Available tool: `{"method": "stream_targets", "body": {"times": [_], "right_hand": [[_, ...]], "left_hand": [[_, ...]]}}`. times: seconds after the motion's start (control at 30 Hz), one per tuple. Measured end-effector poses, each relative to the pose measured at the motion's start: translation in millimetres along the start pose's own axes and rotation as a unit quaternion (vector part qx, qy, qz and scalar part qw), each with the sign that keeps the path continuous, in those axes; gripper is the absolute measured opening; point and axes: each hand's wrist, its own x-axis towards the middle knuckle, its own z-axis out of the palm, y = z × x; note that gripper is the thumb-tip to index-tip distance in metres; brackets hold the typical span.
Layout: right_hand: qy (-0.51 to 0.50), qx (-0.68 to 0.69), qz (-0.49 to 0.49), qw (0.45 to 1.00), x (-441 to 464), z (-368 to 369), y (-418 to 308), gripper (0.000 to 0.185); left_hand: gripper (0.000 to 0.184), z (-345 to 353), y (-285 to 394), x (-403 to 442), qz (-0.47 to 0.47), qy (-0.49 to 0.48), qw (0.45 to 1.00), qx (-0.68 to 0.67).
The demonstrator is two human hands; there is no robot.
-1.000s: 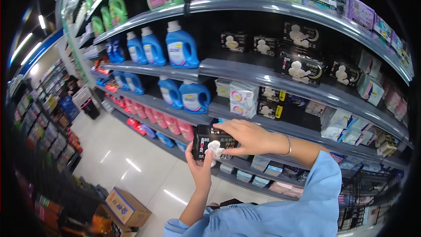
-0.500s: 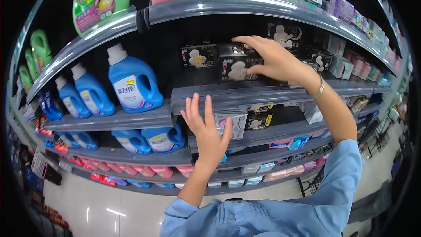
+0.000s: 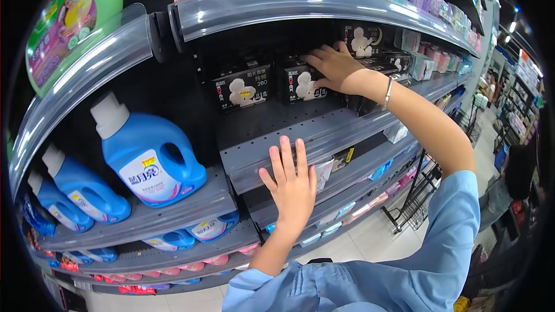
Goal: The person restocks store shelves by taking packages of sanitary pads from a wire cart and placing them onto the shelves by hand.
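Observation:
My right hand [image 3: 341, 70] is on a black Kotex sanitary pad box [image 3: 300, 85] on the shelf, its fingers over the top and its thumb at the front right edge. A matching pad box [image 3: 241, 89] stands to its left, with a gap between the two. Another black box [image 3: 363, 41] with a moon print is stacked behind my right hand. Lower down, my left hand [image 3: 292, 190] is raised before the shelf edge with fingers spread, holding nothing.
Blue detergent bottles [image 3: 153, 159] line the shelf at left. A clear-fronted shelf [image 3: 289, 4] overhangs the boxes, bearing a green jug [image 3: 72, 20] and packs. Small cartons [image 3: 425, 65] stand at right. A black wire rack [image 3: 419, 193] is on the floor.
The view has turned right and come closer to the shelf. The held pad box now sits squarer, with more of its front showing. My left hand stays raised and spread.

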Motion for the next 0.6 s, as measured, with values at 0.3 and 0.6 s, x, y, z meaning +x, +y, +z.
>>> {"method": "stream_targets", "body": {"times": [0.3, 0.6], "right_hand": [[-0.026, -0.086, 0.030, 0.995, 6, 9, -6, 0.066], [0.007, -0.078, 0.039, 0.996, -10, -1, -10, 0.056]], "left_hand": [[0.066, 7, -5, -2, 0.026, 0.031, 0.997, 0.060], [0.064, 10, -6, -5, 0.028, 0.041, 0.998, 0.029]]}}
